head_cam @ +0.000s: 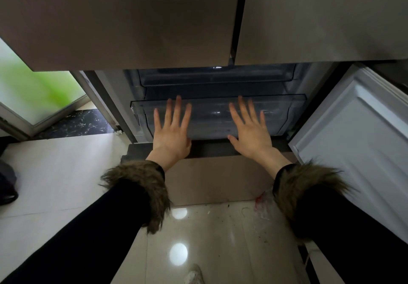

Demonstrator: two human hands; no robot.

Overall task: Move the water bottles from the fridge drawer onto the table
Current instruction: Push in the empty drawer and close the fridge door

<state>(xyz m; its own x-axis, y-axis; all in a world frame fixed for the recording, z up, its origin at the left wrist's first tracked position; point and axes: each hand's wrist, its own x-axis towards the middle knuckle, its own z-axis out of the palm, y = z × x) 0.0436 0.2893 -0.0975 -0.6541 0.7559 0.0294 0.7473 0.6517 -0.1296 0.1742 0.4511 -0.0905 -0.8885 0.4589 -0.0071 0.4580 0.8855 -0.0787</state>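
Note:
A clear plastic fridge drawer (212, 118) sits low in the open lower compartment, its front face toward me. My left hand (172, 129) lies flat against the left part of that front with fingers straight and spread. My right hand (250, 131) presses flat on the right part in the same way. No water bottle shows in this view; the drawer's inside looks dim through the plastic. A second clear drawer (216, 76) sits above and further back.
The lower fridge door (362, 133) stands open at the right. Two upper doors (132, 19) are shut overhead. Glossy floor tiles (209, 239) with small debris lie below, a brown mat (216, 180) in front of the fridge. A glass door (33, 89) is at the left.

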